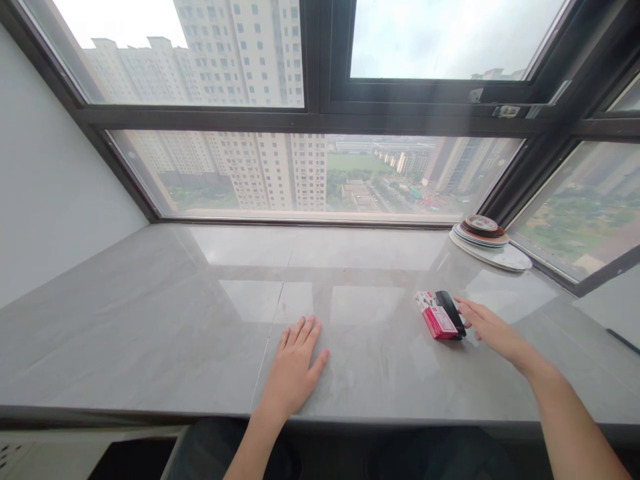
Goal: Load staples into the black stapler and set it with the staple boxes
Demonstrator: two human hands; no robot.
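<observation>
My left hand [294,373] lies flat on the grey marble-look sill, fingers stretched and a little apart, with nothing in it. My right hand [486,325] is at the right side of a black stapler [451,312]. Its fingers are extended with the tips close against the stapler; whether they touch it I cannot tell. Against the stapler's left side sits a small red and white box [439,321], its printing too small to read.
Round plates or mats [481,235] are stacked in the far right corner by the window. A dark window frame [310,120] borders the sill [165,333] at the back. A thin dark object [623,340] lies at the right edge.
</observation>
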